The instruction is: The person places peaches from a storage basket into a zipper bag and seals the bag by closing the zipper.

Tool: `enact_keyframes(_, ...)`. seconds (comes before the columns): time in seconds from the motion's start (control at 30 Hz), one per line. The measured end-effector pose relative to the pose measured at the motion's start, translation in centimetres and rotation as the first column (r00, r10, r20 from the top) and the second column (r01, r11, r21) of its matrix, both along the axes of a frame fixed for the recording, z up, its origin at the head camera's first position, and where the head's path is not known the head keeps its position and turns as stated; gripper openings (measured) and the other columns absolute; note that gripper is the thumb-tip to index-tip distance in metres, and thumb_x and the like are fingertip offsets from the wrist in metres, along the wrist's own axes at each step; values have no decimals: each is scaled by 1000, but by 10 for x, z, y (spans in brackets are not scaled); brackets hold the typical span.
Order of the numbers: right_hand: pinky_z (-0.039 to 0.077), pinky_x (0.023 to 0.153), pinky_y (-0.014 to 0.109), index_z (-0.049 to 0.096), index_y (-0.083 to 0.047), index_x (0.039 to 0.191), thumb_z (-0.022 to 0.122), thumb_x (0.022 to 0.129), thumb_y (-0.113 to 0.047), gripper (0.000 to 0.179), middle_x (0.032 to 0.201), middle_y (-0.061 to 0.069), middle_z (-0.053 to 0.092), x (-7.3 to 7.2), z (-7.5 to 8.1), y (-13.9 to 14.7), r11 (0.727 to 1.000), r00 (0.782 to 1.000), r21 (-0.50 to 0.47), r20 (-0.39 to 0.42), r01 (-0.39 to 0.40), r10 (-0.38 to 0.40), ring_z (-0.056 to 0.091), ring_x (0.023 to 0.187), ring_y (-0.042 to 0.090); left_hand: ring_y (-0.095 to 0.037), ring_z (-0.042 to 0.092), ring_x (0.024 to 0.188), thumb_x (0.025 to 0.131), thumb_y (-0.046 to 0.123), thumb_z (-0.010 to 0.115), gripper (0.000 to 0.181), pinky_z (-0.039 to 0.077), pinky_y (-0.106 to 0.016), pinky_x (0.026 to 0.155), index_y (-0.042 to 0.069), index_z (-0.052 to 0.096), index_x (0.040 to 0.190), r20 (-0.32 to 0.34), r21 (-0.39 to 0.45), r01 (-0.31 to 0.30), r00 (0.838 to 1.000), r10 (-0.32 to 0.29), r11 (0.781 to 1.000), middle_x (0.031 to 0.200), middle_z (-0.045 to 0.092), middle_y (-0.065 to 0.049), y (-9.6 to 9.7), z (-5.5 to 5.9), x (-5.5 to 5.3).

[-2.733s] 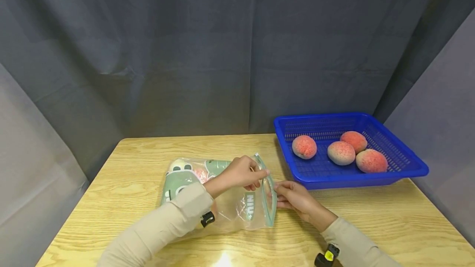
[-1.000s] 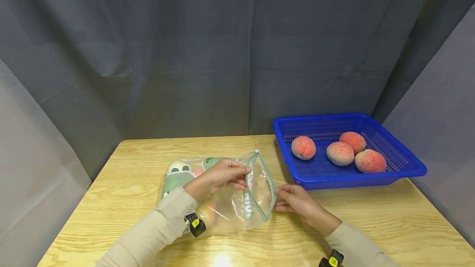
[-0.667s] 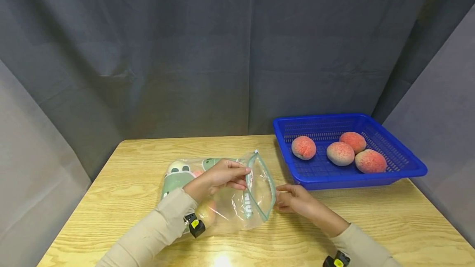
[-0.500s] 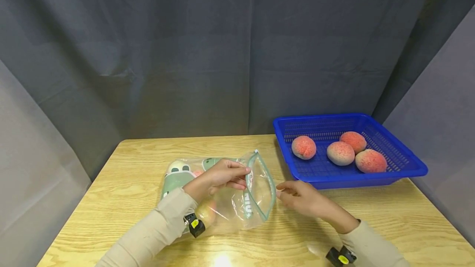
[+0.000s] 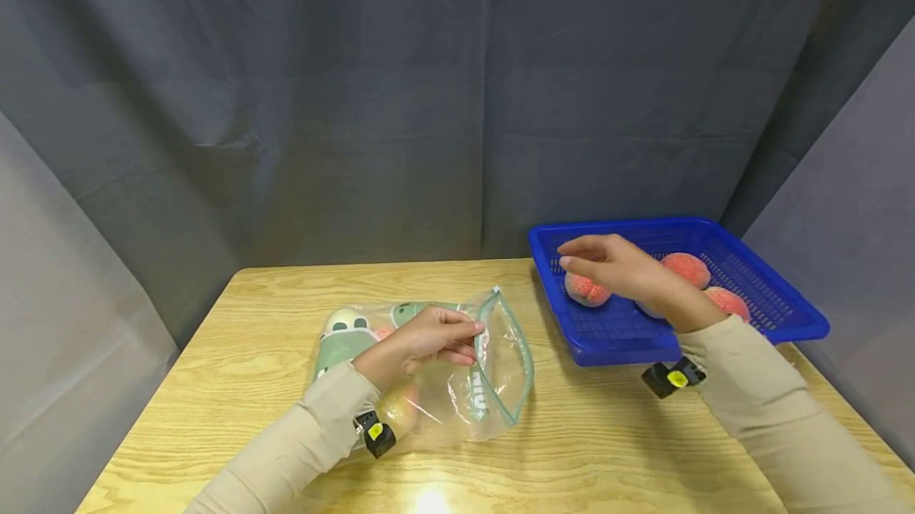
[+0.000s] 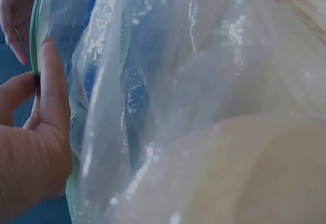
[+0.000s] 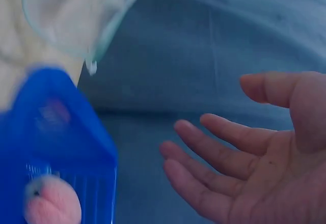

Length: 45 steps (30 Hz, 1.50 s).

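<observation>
A clear zip bag [image 5: 446,411] with a green-edged mouth and printed green cartoon shapes lies on the table, mouth facing right and spread apart. Round peach-coloured fruit [image 5: 397,409] shows through its plastic. My left hand [image 5: 429,339] pinches the upper edge of the mouth between thumb and fingers; the left wrist view shows the green rim at the fingertips [image 6: 48,56]. Over the blue basket [image 5: 593,355], my right hand [image 5: 622,268] hovers with fingers spread and nothing in them. Just below its fingers sits a peach [image 5: 586,291], also seen in the right wrist view.
More peaches lie in the basket, one [image 5: 686,268] behind my right wrist and another [image 5: 727,302] partly covered by the sleeve. The wooden table [image 5: 272,315] ends at a dark grey curtain [image 5: 372,141]. Pale panels stand at both sides.
The bag mouth has been pulled wider apart. My right hand has let go of its right edge and moved up and right, over the basket. Lately the left hand has stayed still.
</observation>
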State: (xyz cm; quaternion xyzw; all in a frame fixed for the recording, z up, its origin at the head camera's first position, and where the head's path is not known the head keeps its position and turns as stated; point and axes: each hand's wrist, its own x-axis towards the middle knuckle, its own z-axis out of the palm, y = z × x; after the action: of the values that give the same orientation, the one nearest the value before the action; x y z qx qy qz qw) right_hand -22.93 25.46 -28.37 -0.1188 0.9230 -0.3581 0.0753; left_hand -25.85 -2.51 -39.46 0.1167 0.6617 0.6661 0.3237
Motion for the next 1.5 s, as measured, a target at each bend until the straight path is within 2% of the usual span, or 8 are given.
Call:
enact_keyframes(0.27,33,107,63,41,4,139,47,100,-36,56,143,30,38,-48,3,26,989,990,99,82,110,-118,33,132,48,-11,67,65,95,11,61,16,61,-24,64,-3,65,98,-4,9,5,1000,-5,1000,74,66,-3,-2,1,1)
enact_keyframes(0.43,31,109,62,30,6,145,46,100,-37,64,148,32,26,-72,-10,53,980,961,13,197,196,-195,26,135,49,-11,67,65,95,11,60,16,61,-23,65,-3,65,99,-7,18,20,1000,-20,1000,75,67,-3,-2,-1,1)
enact_keyframes(0.57,27,113,60,26,8,145,45,101,-34,64,150,31,22,-83,-26,73,964,937,-88,274,250,-217,21,138,48,-11,66,65,95,11,60,16,61,-23,65,-3,65,99,-11,18,25,1000,-25,1000,76,66,-4,-2,-1,1)
enact_keyframes(0.83,26,112,63,24,9,145,49,99,-28,64,151,31,20,-91,-63,77,965,924,-40,300,258,-235,18,139,48,-10,65,65,95,11,60,21,60,-23,66,-7,64,105,-16,3,22,1000,-22,1000,76,66,-3,-5,0,3)
enact_keyframes(0.97,26,109,68,25,7,145,52,97,-24,63,150,33,18,-93,-71,75,980,930,31,311,195,-195,17,137,52,-10,65,66,94,11,61,20,60,-23,66,-6,64,104,-13,4,30,999,-30,1000,76,66,-3,-6,-1,5)
enact_keyframes(1.13,28,108,67,25,7,145,57,93,-15,65,148,37,18,-102,-72,69,991,939,126,335,33,-74,21,134,54,-10,65,66,94,11,61,17,60,-22,66,-4,65,101,-14,4,31,999,-31,1000,76,66,-3,-7,-2,4)
enact_keyframes(1.33,28,109,67,19,1,150,69,86,-21,84,150,34,13,-116,-77,64,980,918,183,396,-76,-3,21,136,53,-10,65,65,94,11,61,16,60,-22,66,-4,65,100,-18,6,11,1000,-11,1000,75,65,-3,-8,-2,5)
enact_keyframes(1.5,41,103,58,28,-3,147,77,77,-25,89,145,34,28,-131,-89,68,957,938,253,342,-146,53,35,130,48,-11,65,66,94,11,62,16,60,-23,66,-3,65,100,-16,7,5,1000,-5,1000,75,65,-4,-9,-4,6)
